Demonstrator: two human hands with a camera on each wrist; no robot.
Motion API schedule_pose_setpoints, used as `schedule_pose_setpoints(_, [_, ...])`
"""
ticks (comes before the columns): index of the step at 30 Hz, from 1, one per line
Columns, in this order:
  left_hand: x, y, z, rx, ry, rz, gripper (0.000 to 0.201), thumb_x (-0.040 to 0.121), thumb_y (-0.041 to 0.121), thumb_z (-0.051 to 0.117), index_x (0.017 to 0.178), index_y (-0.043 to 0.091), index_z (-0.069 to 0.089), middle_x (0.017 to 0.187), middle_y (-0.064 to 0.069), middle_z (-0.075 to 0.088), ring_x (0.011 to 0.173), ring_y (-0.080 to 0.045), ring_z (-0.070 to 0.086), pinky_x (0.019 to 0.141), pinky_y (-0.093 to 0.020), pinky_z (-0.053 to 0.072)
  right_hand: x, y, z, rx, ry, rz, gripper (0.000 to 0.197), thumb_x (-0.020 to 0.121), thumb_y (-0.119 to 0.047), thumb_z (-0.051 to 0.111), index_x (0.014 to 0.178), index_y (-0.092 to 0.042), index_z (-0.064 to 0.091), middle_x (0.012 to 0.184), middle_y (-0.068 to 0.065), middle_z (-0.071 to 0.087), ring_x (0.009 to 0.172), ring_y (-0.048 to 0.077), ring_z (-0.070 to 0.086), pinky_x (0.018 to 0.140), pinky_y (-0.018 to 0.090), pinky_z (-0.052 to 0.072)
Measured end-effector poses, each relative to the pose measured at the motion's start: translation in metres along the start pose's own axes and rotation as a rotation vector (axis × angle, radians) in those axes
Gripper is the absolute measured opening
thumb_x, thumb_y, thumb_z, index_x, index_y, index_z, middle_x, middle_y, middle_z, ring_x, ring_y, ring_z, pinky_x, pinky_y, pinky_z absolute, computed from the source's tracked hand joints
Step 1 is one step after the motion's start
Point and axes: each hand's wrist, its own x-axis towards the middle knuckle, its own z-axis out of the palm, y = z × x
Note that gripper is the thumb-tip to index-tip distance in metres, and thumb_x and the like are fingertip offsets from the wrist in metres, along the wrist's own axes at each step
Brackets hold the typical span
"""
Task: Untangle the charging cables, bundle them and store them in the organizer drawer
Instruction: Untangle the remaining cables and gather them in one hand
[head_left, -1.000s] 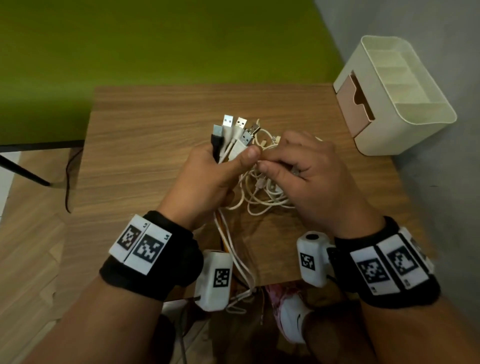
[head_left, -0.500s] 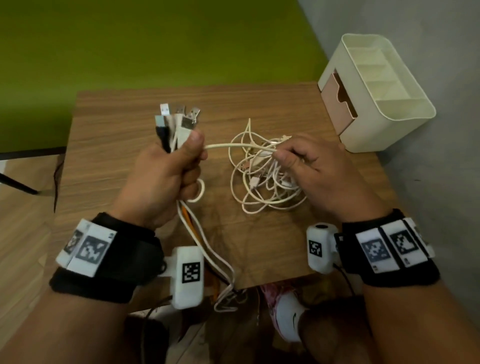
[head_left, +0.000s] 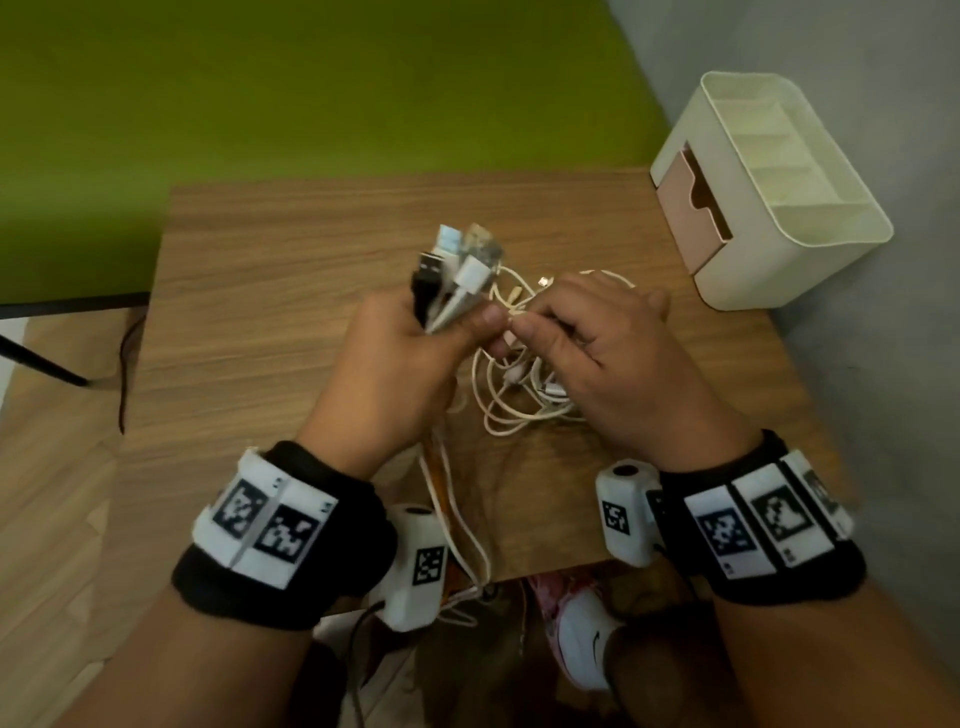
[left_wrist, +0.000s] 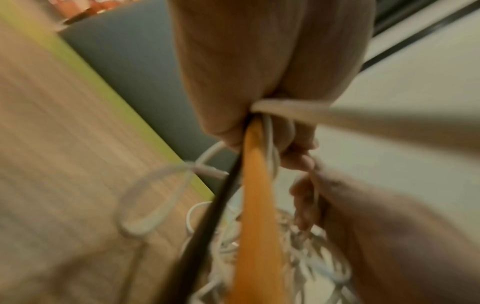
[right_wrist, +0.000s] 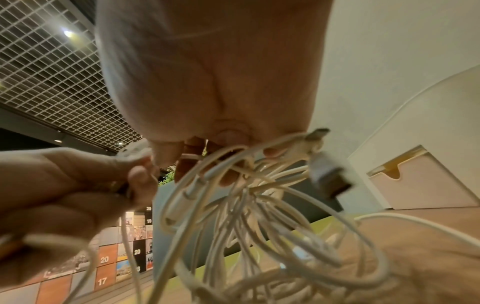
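My left hand grips a bunch of cable ends, their USB plugs sticking up above the fist. Black, orange and white cables run down from that fist towards the table's near edge. My right hand pinches a white cable right beside the left thumb. Under it hangs a tangle of white cable loops, seen close in the right wrist view as white loops with loose plugs. The cream organizer stands at the table's far right, its pink drawer slightly pulled out.
The wooden table holds the cables and the organizer. A grey wall runs along its right side and a green wall lies behind. Below the near edge a white shoe shows.
My left hand had pulled away to the left, stretching a white cable taut. It is now back beside the right hand, thumb to fingertips, over the tangle.
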Motion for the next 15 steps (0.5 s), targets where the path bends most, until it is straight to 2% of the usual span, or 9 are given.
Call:
schedule_pose_setpoints(3, [0.002,0.001,-0.015,-0.329,0.030,-0.069,0.021,0.093,0.020,0.055,0.082,0.002,0.056,0.061,0.003,0.061,0.038,-0.002,0.026,0.036,-0.016,0.023,0.002,0.005,-0.005,-0.014,-0.097,0.139,0.033,0.099,-0.057,0.031,0.079,-0.040,0.052,0.081,-0.022,0.050,0.084,-0.004,0.041,0.085,0.038,0.022])
schedule_pose_setpoints(5, [0.004,-0.005,-0.022,-0.340,0.084,-0.138,0.020,0.092,0.022,0.058,0.080,0.006,0.062,0.073,-0.006,0.065,0.041,-0.006,0.024,0.037,-0.017,0.022,0.001,0.009,-0.008,0.018,-0.116,0.190,0.027,0.102,-0.049,0.035,0.083,-0.039,0.052,0.083,-0.021,0.050,0.087,-0.001,0.041,0.086,0.035,0.020])
schedule_pose_setpoints(6, [0.004,-0.008,-0.024,-0.271,0.124,-0.165,0.018,0.092,0.021,0.061,0.079,0.011,0.068,0.075,-0.009,0.065,0.042,-0.007,0.026,0.038,-0.019,0.023,0.001,0.011,-0.008,0.019,-0.103,0.182,0.024,0.102,-0.045,0.038,0.086,-0.038,0.054,0.083,-0.021,0.049,0.088,0.001,0.041,0.083,0.034,0.019])
schedule_pose_setpoints(7, [0.005,-0.011,-0.024,-0.161,0.176,-0.171,0.016,0.093,0.021,0.063,0.081,0.014,0.073,0.074,-0.006,0.065,0.042,-0.007,0.030,0.041,-0.021,0.026,0.000,0.011,-0.007,0.014,-0.082,0.161,0.022,0.103,-0.043,0.041,0.089,-0.038,0.057,0.083,-0.021,0.047,0.089,0.002,0.041,0.080,0.033,0.017])
schedule_pose_setpoints(9, [0.006,-0.014,-0.020,0.020,0.270,-0.115,0.007,0.090,0.022,0.069,0.091,0.021,0.076,0.076,0.011,0.070,0.046,0.002,0.047,0.048,-0.019,0.036,0.000,0.009,-0.002,-0.010,-0.049,0.107,0.023,0.100,-0.043,0.044,0.092,-0.035,0.064,0.082,-0.023,0.045,0.089,0.001,0.039,0.075,0.032,0.014])
schedule_pose_setpoints(10, [0.006,-0.014,-0.016,0.066,0.282,-0.070,0.007,0.089,0.021,0.070,0.092,0.024,0.075,0.080,0.014,0.072,0.052,0.006,0.054,0.053,-0.016,0.041,0.000,0.007,0.001,-0.030,-0.043,0.079,0.023,0.098,-0.043,0.045,0.091,-0.034,0.065,0.082,-0.022,0.045,0.089,0.001,0.039,0.074,0.031,0.013])
schedule_pose_setpoints(12, [0.004,-0.011,-0.005,0.149,0.235,0.007,0.009,0.087,0.020,0.072,0.088,0.029,0.073,0.080,0.014,0.073,0.065,0.006,0.064,0.058,-0.016,0.046,0.000,0.002,0.003,-0.069,-0.027,0.022,0.021,0.095,-0.041,0.048,0.090,-0.030,0.066,0.084,-0.019,0.045,0.088,0.002,0.039,0.073,0.031,0.012])
schedule_pose_setpoints(14, [0.001,-0.009,0.003,0.287,0.138,0.079,0.003,0.086,0.022,0.073,0.084,0.021,0.075,0.075,0.007,0.073,0.071,-0.006,0.068,0.061,-0.026,0.050,0.000,-0.004,0.000,-0.069,0.004,-0.023,0.016,0.095,-0.034,0.051,0.092,-0.026,0.064,0.087,-0.018,0.045,0.087,0.003,0.039,0.074,0.033,0.016])
schedule_pose_setpoints(15, [0.000,-0.008,0.005,0.345,0.098,0.105,0.007,0.087,0.022,0.072,0.082,0.017,0.074,0.074,0.003,0.072,0.070,-0.011,0.067,0.061,-0.032,0.049,-0.001,-0.007,-0.003,-0.062,0.014,-0.042,0.013,0.095,-0.031,0.052,0.093,-0.026,0.063,0.089,-0.018,0.044,0.086,0.003,0.039,0.074,0.034,0.018])
